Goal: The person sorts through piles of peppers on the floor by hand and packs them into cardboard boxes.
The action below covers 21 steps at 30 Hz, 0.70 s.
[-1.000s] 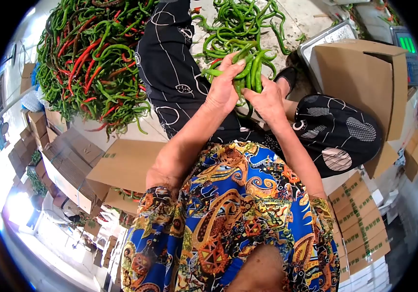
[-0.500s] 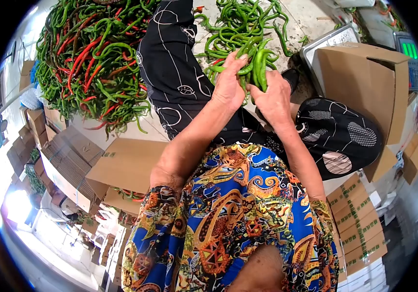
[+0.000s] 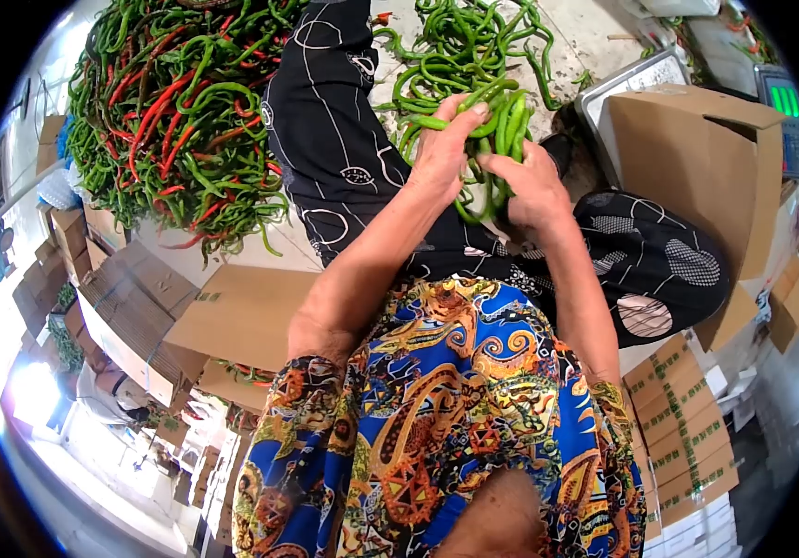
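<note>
Between my hands is a bunch of long green chili peppers (image 3: 511,121), held above the floor in front of my lap. My left hand (image 3: 444,149) is closed around some of the peppers, its thumb lying over them. On the other side, my right hand (image 3: 532,181) grips the lower part of the bunch. A few pepper ends hang below, between the two hands. Just beyond lies a loose pile of green peppers (image 3: 460,46) on the pale floor, partly hidden by my hands and the bunch.
To the left stands a large heap of mixed red and green peppers (image 3: 176,121). At right, an open cardboard box (image 3: 683,139) rests by a metal scale platform (image 3: 637,74) with a lit display (image 3: 784,98). Flattened cartons (image 3: 130,307) and stacked boxes (image 3: 683,428) lie nearer me.
The bunch of peppers has shifted slightly, its ends now tilting more to the right. My right hand has turned and moved a little lower and rightward; the left stays nearly in place.
</note>
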{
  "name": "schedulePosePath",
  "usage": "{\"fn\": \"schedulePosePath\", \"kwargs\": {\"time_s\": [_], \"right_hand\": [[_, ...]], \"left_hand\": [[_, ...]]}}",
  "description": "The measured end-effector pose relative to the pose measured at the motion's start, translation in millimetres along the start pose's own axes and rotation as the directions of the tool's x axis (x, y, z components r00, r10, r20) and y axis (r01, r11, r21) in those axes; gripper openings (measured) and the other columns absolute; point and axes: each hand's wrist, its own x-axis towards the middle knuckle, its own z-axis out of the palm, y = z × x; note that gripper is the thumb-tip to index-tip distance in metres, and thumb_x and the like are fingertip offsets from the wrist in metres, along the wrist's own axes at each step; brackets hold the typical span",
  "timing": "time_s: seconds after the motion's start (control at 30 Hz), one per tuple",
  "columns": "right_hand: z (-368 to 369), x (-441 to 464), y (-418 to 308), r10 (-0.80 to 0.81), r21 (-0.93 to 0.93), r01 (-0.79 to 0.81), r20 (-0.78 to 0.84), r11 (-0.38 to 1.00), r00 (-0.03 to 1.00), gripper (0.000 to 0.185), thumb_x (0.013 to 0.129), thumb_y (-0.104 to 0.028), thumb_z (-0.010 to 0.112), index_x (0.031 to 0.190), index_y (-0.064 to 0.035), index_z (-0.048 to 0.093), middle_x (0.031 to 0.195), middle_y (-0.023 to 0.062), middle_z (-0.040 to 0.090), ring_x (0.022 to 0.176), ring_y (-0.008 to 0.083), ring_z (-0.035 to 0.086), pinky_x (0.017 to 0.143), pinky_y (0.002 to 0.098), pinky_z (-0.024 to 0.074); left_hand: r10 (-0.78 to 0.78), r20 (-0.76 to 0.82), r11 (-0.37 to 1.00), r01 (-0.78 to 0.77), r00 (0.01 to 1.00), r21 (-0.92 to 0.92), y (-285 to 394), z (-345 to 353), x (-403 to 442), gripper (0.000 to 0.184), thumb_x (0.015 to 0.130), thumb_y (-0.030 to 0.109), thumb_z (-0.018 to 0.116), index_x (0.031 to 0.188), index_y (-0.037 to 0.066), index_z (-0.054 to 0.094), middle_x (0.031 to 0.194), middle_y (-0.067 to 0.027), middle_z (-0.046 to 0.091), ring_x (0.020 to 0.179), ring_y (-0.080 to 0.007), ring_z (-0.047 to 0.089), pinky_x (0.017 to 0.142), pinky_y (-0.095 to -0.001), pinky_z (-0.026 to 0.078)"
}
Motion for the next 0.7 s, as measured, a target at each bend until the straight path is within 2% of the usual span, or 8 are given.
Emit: {"fn": "schedulePosePath", "kwargs": {"time_s": [0.07, 0.13, 0.17, 0.3, 0.47, 0.6, 0.63, 0.7], "right_hand": [[-18, -4, 0, -0.006, 0.141, -0.021, 0.185, 0.99, 0.983, 0.04, 0.081, -0.02, 0.062, 0.117, -0.0019, 0.057, 0.082, 0.0039, 0.062, 0.074, 0.0128, 0.059, 0.066, 0.0269, 0.0479], [-20, -20, -28, 0.133, 0.277, -0.155, 0.098, 0.948, 0.986, 0.038, 0.081, -0.015, 0.061, 0.115, 0.0001, 0.054, 0.081, 0.0053, 0.061, 0.071, 0.0139, 0.06, 0.061, 0.0258, 0.0493], [-31, -14, -23, 0.167, 0.304, -0.192, 0.105, 0.933, 0.98, 0.032, 0.081, -0.011, 0.06, 0.109, 0.0013, 0.053, 0.08, 0.006, 0.061, 0.066, 0.0147, 0.06, 0.057, 0.0245, 0.0498], [-35, -8, -23, 0.163, 0.661, -0.246, 0.185, 0.709, 0.969, 0.024, 0.088, -0.023, 0.066, 0.102, -0.0034, 0.061, 0.08, 0.0026, 0.061, 0.061, 0.0084, 0.054, 0.055, 0.0221, 0.0452], [-24, -9, -19, 0.141, 0.757, -0.151, 0.079, 0.636, 0.987, 0.023, 0.086, -0.022, 0.069, 0.101, -0.0053, 0.062, 0.084, -0.0004, 0.062, 0.066, 0.0074, 0.052, 0.059, 0.022, 0.0421], [-24, -13, -24, 0.106, 0.818, -0.144, 0.103, 0.557, 0.989, 0.024, 0.085, -0.021, 0.07, 0.101, -0.0053, 0.062, 0.086, 0.0001, 0.063, 0.067, 0.0073, 0.051, 0.059, 0.0236, 0.0412], [-22, -13, -25, 0.119, 0.803, -0.122, 0.063, 0.583, 0.991, 0.023, 0.086, -0.021, 0.07, 0.101, -0.0052, 0.062, 0.086, 0.0002, 0.063, 0.066, 0.0073, 0.05, 0.059, 0.0237, 0.0406], [-23, -13, -22, 0.079, 0.792, -0.076, 0.035, 0.606, 0.996, 0.024, 0.084, -0.016, 0.07, 0.103, -0.0036, 0.062, 0.09, 0.0036, 0.065, 0.071, 0.0108, 0.056, 0.063, 0.0257, 0.0457]], "left_hand": [[-0.106, -0.037, 0.994, 0.105, 0.994, -0.016, -1, -6, -2, 0.036, 0.09, 0.017, 0.061, 0.121, 0.003, 0.05, 0.108, -0.0072, 0.059, 0.099, -0.0163, 0.059, 0.086, -0.0323, 0.05], [-0.154, 0.108, 0.978, 0.167, 0.982, -0.124, 2, -5, -9, 0.04, 0.089, 0.018, 0.063, 0.123, 0.002, 0.048, 0.106, -0.0074, 0.059, 0.1, -0.0167, 0.058, 0.088, -0.0335, 0.05], [-0.068, 0.161, 0.981, 0.096, 0.985, -0.171, 1, 2, -9, 0.047, 0.087, 0.013, 0.064, 0.128, 0.0, 0.046, 0.108, -0.0076, 0.058, 0.1, -0.016, 0.058, 0.09, -0.0325, 0.049], [-0.052, 0.269, 0.998, 0.06, 0.962, -0.02, 15, 10, -13, 0.06, 0.079, -0.001, 0.066, 0.134, -0.002, 0.042, 0.117, -0.008, 0.057, 0.104, -0.0153, 0.056, 0.093, -0.0292, 0.047], [0.004, 0.299, 0.948, -0.099, 0.954, 0.303, 19, 14, -19, 0.057, 0.081, -0.004, 0.06, 0.135, -0.001, 0.043, 0.125, -0.0096, 0.055, 0.114, -0.0179, 0.053, 0.098, -0.0304, 0.043], [0.117, 0.327, 0.762, -0.296, 0.938, 0.576, 20, 10, -15, 0.054, 0.078, -0.006, 0.058, 0.131, 0.002, 0.05, 0.125, -0.0086, 0.056, 0.116, -0.0177, 0.052, 0.099, -0.0299, 0.041], [0.228, 0.417, 0.539, -0.47, 0.88, 0.699, 25, 11, -17, 0.051, 0.077, -0.005, 0.058, 0.127, 0.003, 0.054, 0.122, -0.0101, 0.058, 0.114, -0.0198, 0.053, 0.1, -0.0302, 0.04], [0.272, 0.456, 0.448, -0.531, 0.847, 0.719, 29, 19, -24, 0.052, 0.077, -0.004, 0.058, 0.128, 0.002, 0.053, 0.122, -0.0122, 0.058, 0.113, -0.0221, 0.054, 0.1, -0.0311, 0.039]]}}
